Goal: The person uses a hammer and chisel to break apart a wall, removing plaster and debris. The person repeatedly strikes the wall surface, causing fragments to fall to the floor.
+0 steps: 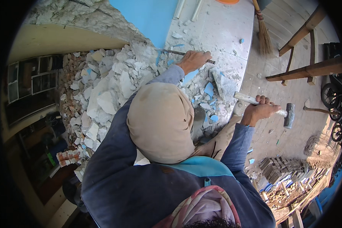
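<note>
Metal rod [173, 52] passes through our left hand [194, 60], fingers curled closed around it, at the far side of the rubble [121, 78]; nearer and to the right, our right hand [261, 110] wraps 1 hammer [289, 116] by its handle, head just right of the fist.

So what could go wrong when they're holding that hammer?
Maybe a few things. If the hammer in the right hand swings at the metal bar and misses, it might hit the bare left hand holding it. Sharp bits could fly up from the broken rubble. Those loose chunks are heaped beside the bent knee, so they might slide.
</note>
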